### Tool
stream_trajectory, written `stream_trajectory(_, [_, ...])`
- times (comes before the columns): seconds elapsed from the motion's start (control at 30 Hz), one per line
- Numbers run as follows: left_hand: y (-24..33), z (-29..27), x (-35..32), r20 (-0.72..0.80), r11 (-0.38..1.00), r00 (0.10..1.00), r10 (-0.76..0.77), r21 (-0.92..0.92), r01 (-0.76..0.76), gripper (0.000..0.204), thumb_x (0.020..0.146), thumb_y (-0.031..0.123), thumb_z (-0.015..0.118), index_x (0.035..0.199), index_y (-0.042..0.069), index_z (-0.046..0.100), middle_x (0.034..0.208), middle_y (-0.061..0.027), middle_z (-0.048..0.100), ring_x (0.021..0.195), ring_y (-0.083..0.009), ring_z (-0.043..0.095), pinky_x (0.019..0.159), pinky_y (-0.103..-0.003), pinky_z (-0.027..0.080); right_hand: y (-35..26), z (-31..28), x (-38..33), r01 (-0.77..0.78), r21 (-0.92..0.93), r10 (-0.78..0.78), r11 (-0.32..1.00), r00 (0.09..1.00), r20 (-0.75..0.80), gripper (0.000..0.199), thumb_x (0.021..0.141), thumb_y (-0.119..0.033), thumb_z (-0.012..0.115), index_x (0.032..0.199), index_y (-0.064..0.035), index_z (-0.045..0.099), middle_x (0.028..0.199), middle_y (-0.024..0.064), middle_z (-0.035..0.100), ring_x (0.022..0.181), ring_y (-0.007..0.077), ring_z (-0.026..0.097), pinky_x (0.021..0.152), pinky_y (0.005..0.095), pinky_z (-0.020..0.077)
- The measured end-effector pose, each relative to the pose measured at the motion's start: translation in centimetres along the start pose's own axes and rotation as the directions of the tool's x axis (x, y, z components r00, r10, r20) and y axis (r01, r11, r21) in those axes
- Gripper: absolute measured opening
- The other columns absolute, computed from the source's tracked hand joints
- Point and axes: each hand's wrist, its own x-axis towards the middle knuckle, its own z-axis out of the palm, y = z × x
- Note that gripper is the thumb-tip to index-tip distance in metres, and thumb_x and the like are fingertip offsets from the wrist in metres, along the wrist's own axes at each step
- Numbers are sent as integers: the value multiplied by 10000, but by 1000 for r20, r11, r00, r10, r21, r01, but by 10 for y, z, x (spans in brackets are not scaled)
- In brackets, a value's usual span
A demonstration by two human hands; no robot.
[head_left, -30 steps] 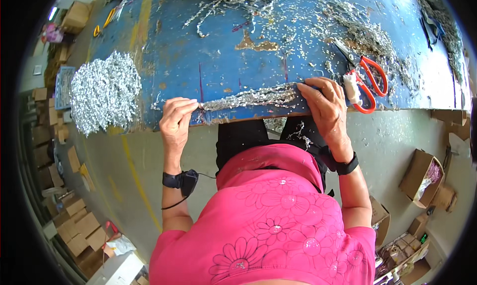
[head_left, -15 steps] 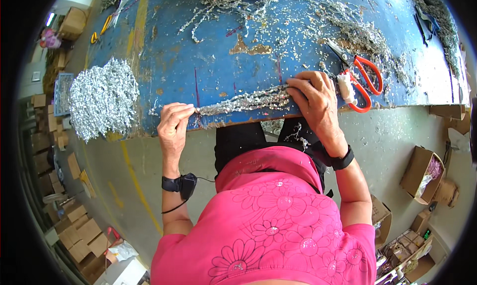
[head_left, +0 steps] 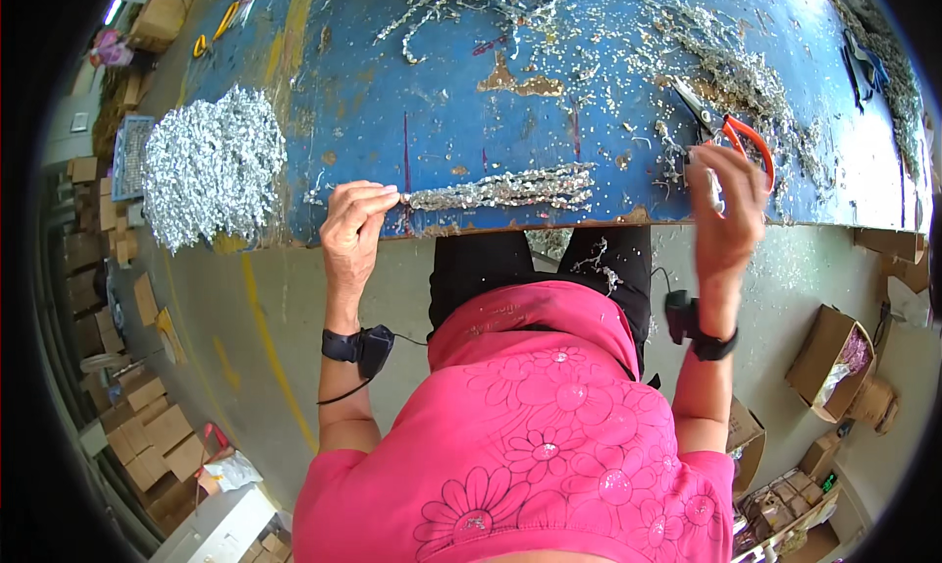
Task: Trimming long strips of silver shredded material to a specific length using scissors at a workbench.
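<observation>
A long bundle of silver tinsel strands (head_left: pixel 500 188) lies along the near edge of the worn blue table (head_left: pixel 442 92). My left hand (head_left: pixel 353 231) pinches the bundle's left end between thumb and fingers. My right hand (head_left: pixel 728 210) is off the bundle and blurred with motion. It is at the table edge, just below the orange-handled scissors (head_left: pixel 746 136), its fingertips at their handle. Whether it grips anything is unclear. Both wrists wear dark bands.
A big heap of silver tinsel (head_left: pixel 211 165) sits on the table's left corner beside a blue crate (head_left: pixel 128 156). Loose silver scraps (head_left: pixel 746 72) litter the table's far side. Cardboard boxes stand on the floor at left (head_left: pixel 147 426) and right (head_left: pixel 829 357).
My right hand has let go of the bundle's right end and swung right, toward the scissors. My left hand still pinches the left end.
</observation>
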Motion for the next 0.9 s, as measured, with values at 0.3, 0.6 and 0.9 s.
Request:
stream_trajectory(0.3, [0, 2, 1, -1, 997, 997, -73, -37, 73, 247, 776, -120, 654, 961, 43, 677, 961, -64, 690, 917, -223, 618, 823, -322, 494, 41, -45, -23, -275, -143, 305, 951, 914, 268, 355, 830, -72, 690, 1178, -46, 625, 1100, 139, 603, 993, 299, 607, 866, 377, 481])
stream_trajectory(0.6, [10, -2, 5, -4, 998, 998, -63, 3, 63, 212, 832, -79, 593, 991, 41, 664, 1011, -86, 685, 955, -253, 632, 856, -356, 480, 61, -41, -12, -215, -205, 265, 955, 928, 263, 520, 763, -70, 733, 1262, -106, 590, 1171, 139, 599, 1085, 323, 571, 933, 413, 448])
stream_trajectory(0.9, [4, -6, -1, 3, 1000, 1000, -28, -3, 28, 181, 800, -39, 666, 938, 77, 662, 979, -51, 687, 953, -235, 631, 858, -356, 472, 93, -36, 7, -120, -154, 179, 981, 867, 466, 514, 785, -71, 693, 1272, -31, 534, 1153, 154, 590, 1035, 305, 596, 872, 399, 494])
